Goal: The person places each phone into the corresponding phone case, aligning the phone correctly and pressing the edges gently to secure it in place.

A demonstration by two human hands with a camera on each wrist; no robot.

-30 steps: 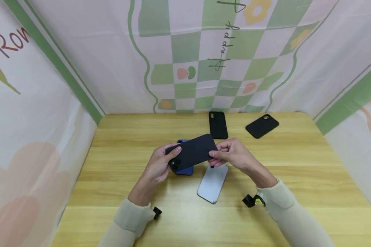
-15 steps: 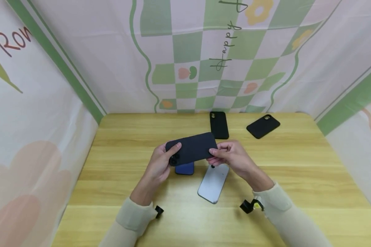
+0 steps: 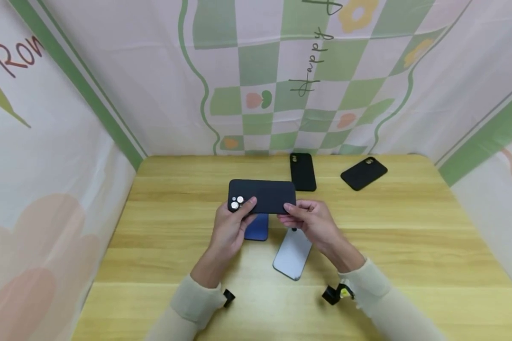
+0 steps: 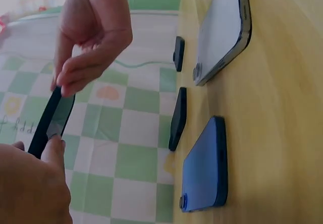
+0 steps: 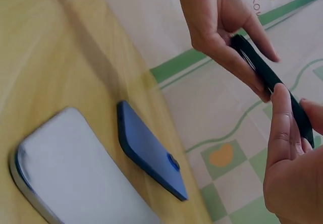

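Observation:
A black phone (image 3: pixel 273 195) is held level above the table, its back and camera lenses facing the head camera. My left hand (image 3: pixel 230 229) grips the camera end, thumb across the back. At the other end my right hand (image 3: pixel 315 225) pinches the lower corner between thumb and fingers. In the left wrist view, the glossy side of the black phone (image 4: pixel 63 114) shows. Beneath the hands lie a blue phone (image 3: pixel 257 228), partly covered by the held one, and a white phone (image 3: pixel 292 255), whose top end is near my right hand.
Two black phone cases lie at the back of the wooden table (image 3: pixel 175 199): one case (image 3: pixel 304 174) upright-facing near the middle, another case (image 3: pixel 364 174) slanted to the right. A patterned cloth (image 3: pixel 256 71) hangs behind the table. Small black cameras (image 3: pixel 331 295) sit at the wrists.
The phone has turned from slanted to level, and its lenses now shine brightly. Both hands have come slightly closer together and keep their hold. The things on the table have not moved.

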